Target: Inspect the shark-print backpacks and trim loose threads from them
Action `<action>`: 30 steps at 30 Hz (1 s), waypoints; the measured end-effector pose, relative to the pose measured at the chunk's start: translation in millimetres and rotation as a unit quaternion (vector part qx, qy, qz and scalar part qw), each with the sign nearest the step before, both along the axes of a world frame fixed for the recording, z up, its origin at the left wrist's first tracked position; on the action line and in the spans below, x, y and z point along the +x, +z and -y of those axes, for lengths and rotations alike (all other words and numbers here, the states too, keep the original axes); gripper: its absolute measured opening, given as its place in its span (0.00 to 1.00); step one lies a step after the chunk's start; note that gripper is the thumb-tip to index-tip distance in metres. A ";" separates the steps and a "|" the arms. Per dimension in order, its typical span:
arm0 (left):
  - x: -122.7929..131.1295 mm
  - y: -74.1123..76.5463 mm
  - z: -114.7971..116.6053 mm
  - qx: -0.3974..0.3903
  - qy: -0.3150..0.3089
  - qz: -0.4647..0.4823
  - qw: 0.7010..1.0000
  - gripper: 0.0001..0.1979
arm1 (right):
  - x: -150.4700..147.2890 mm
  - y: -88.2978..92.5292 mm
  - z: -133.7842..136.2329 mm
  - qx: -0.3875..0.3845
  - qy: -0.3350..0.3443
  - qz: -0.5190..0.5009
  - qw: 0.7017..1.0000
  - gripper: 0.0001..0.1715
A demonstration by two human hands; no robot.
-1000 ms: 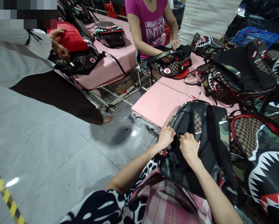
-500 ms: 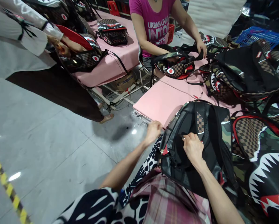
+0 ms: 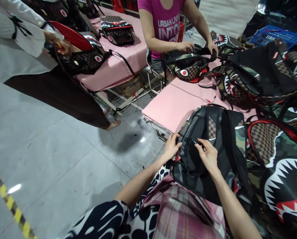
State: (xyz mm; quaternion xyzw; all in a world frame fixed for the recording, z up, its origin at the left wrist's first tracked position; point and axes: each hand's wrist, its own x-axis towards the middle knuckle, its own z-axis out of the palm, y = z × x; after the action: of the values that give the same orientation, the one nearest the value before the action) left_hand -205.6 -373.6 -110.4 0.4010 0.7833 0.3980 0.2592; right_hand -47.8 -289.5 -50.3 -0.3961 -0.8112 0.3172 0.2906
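A black backpack [image 3: 203, 126] with camouflage and brown check panels lies across my lap and the table edge, its strap side up. My left hand [image 3: 172, 147] is at the pack's left edge, fingers apart and touching its side. Small dark thread snips [image 3: 195, 140] with a shiny tip stick out of my right hand [image 3: 208, 154], which is closed around them above the back panel. The snips' handles are mostly hidden by my fingers.
Pink-topped table [image 3: 168, 109] ahead bears a red pen-like item [image 3: 208, 101]. Shark-mouth backpacks [image 3: 285, 186] pile up on the right, near a blue crate [image 3: 277, 36]. A co-worker in a pink shirt [image 3: 163, 26] handles another bag [image 3: 190, 69]; another person stands left.
My left hand has moved right, from beside the backpack onto its edge. My right hand has turned, showing more of the snips. The seated co-worker's hand has come up onto their bag's top.
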 end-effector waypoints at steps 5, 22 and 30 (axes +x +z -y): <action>-14.6 8.5 27.3 0.044 -0.068 0.015 0.997 0.14 | 42.5 21.6 -5.9 -0.179 -0.141 -0.248 0.942 0.22; -19.9 6.8 72.7 0.091 0.182 0.146 0.968 0.19 | 182.8 -46.0 119.2 -0.263 -0.319 -0.244 0.877 0.19; 15.0 -0.1 70.1 0.042 -0.065 0.011 0.997 0.22 | 183.3 -64.7 125.9 -0.210 -0.335 -0.205 0.895 0.21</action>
State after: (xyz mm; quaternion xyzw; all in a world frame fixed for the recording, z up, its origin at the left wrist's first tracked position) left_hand -190.6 -443.7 -110.5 0.4568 0.7354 0.4173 0.2762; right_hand 135.5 -415.4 -114.9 -0.6226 -0.4675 0.4384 0.4490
